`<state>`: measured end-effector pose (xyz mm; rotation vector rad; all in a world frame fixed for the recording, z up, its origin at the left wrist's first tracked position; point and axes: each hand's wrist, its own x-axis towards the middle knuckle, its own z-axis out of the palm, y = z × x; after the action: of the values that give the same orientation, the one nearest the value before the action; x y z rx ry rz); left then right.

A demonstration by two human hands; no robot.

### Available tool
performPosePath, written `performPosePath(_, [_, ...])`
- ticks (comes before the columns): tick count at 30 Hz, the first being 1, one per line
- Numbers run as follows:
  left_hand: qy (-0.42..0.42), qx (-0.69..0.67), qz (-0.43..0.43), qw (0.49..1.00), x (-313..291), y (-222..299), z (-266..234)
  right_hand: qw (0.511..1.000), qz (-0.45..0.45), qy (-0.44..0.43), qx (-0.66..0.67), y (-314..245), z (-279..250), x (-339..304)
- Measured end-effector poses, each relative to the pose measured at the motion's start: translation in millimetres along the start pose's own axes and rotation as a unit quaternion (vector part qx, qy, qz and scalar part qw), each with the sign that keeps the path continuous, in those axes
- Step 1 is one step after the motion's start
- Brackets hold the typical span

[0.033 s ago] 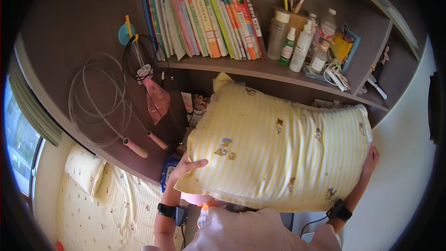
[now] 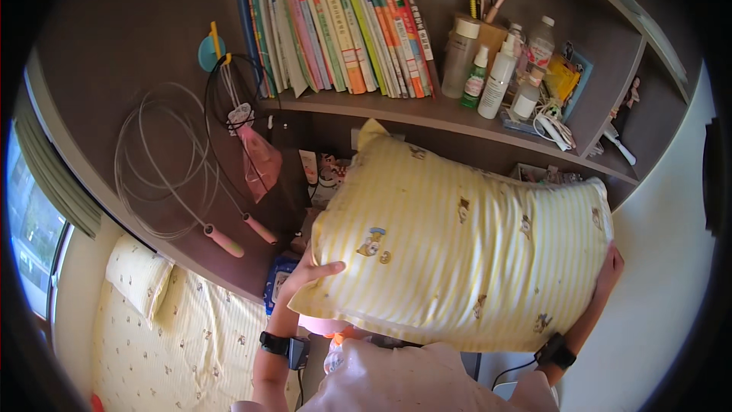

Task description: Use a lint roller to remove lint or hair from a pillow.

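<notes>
A plump pillow [image 2: 457, 252] in a yellow-and-white striped case with small bear prints is held up in front of me. My left hand [image 2: 313, 271] grips its left end, with the thumb on the near face and the other fingers hidden behind. At the opposite end, my right hand [image 2: 610, 265] clasps the side edge, its fingers partly out of sight. The pillow hangs below the upper shelf and tilts slightly down to the right. It covers much of what lies behind it.
Books [image 2: 343, 30] and bottles [image 2: 499, 76] stand on the shelf [image 2: 366, 109] above the pillow. A jump rope [image 2: 223, 240] and a pink pouch [image 2: 261, 160] hang on the left panel. Lower left is a bed [image 2: 168, 343] with a smaller pillow [image 2: 139, 277]. A white wall [image 2: 659, 282] rises on the right.
The pillow has sunk very slightly, most visibly at its right end. Both hands keep their hold, and the view has shifted a little.
</notes>
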<state>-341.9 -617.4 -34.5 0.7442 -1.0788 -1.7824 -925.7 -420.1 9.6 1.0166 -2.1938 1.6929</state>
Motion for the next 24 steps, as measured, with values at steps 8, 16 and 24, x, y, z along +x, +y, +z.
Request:
performPosePath(8, [-0.174, 0.030, -0.096, 0.980, -8.3, 3.4, 7.2, 0.983, 0.019, 0.160, -0.091, -56.8, -106.5, -120.8])
performPosePath(16, [-0.296, 0.046, -0.164, 0.940, -30.0, -11.9, -2.3, 0.933, 0.065, 0.299, -0.189, -115.3, -176.6, -271.2])
performPosePath(24, [-0.369, 0.077, -0.247, 0.893, -77.9, -30.1, -42.6, 0.855, 0.116, 0.365, -0.350, -212.6, -189.0, -456.5])
